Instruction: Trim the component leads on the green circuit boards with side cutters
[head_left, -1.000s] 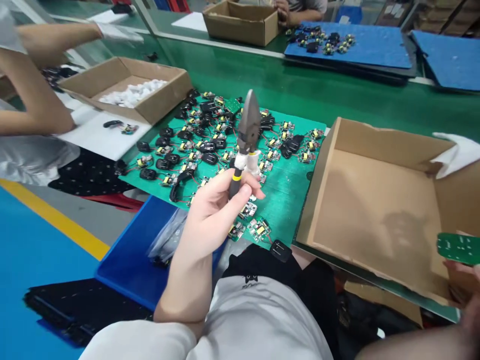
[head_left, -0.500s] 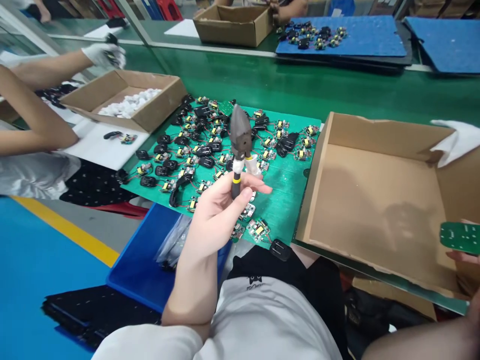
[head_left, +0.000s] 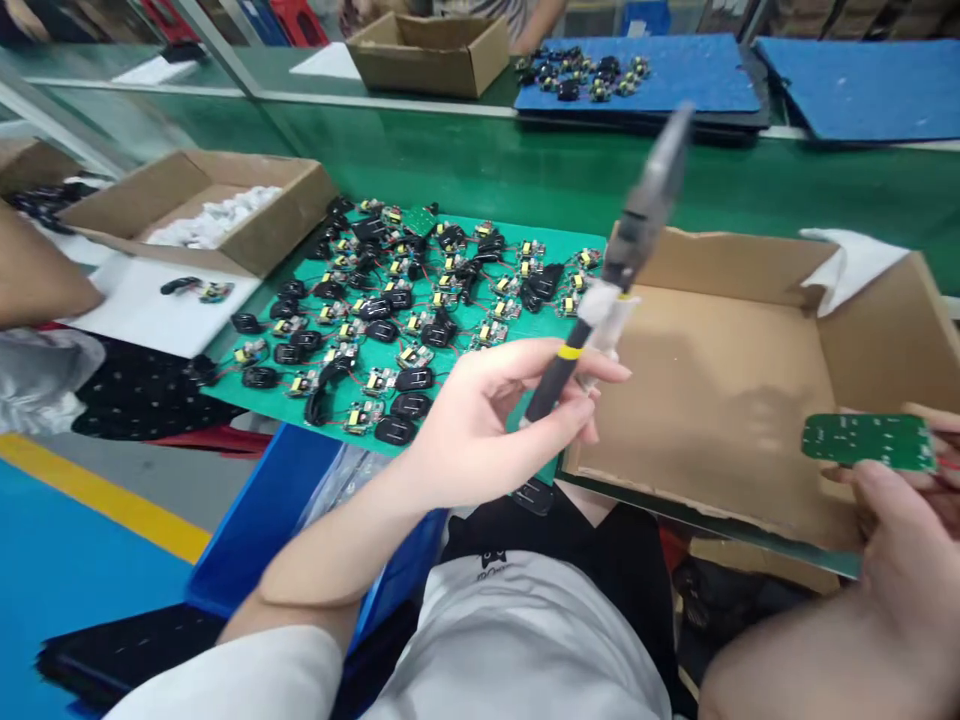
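Observation:
My left hand (head_left: 510,425) is wrapped round the dark handles of a pair of pliers (head_left: 641,225), whose jaws point up and to the right, blurred. White wrapping and a yellow band show on the handles. At the right, my right hand (head_left: 900,510) grips a green circuit board (head_left: 868,441) above the right side of a cardboard box (head_left: 720,390). Many small circuit boards wired to black casings (head_left: 396,430) lie on a green mat (head_left: 555,245) left of that box.
A box of white pieces (head_left: 292,215) stands at the left, near a person's arm (head_left: 45,270). A blue bin (head_left: 247,510) sits below the mat. Across the green divider are another box (head_left: 480,65) and blue boards (head_left: 705,75). White cloth (head_left: 855,265) hangs over the box rim.
My left hand has moved right with the pliers, which now tilt right. My right hand and the green board have come further into view. The whole view has shifted; the co-worker's gloved hand is gone.

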